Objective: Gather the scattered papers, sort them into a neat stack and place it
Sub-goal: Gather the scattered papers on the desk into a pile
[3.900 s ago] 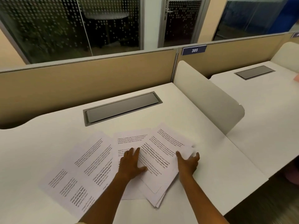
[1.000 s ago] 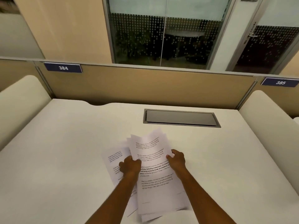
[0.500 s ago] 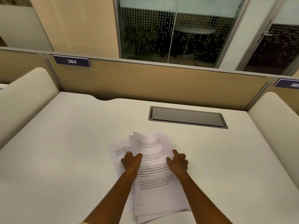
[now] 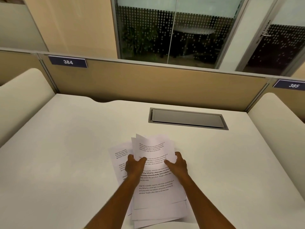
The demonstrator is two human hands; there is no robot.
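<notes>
Several printed white papers (image 4: 155, 187) lie in a loose, uneven pile on the white desk (image 4: 66, 154), near its front edge. My left hand (image 4: 134, 166) grips the pile's left edge, thumb on top. My right hand (image 4: 177, 165) grips the right edge the same way. The far ends of the top sheets curl up off the desk. One sheet (image 4: 119, 156) sticks out to the left under my left hand, and the corners at the near end are fanned apart.
A grey cable hatch (image 4: 188, 119) is set into the desk behind the papers. Beige partitions with signs 384 (image 4: 68, 61) and 385 (image 4: 293, 85) close the back. Rounded white dividers (image 4: 24, 100) stand at both sides.
The spread sheets have been pulled together into one pile between both hands. Over the last second the pile has tightened a little and its far end has lifted.
</notes>
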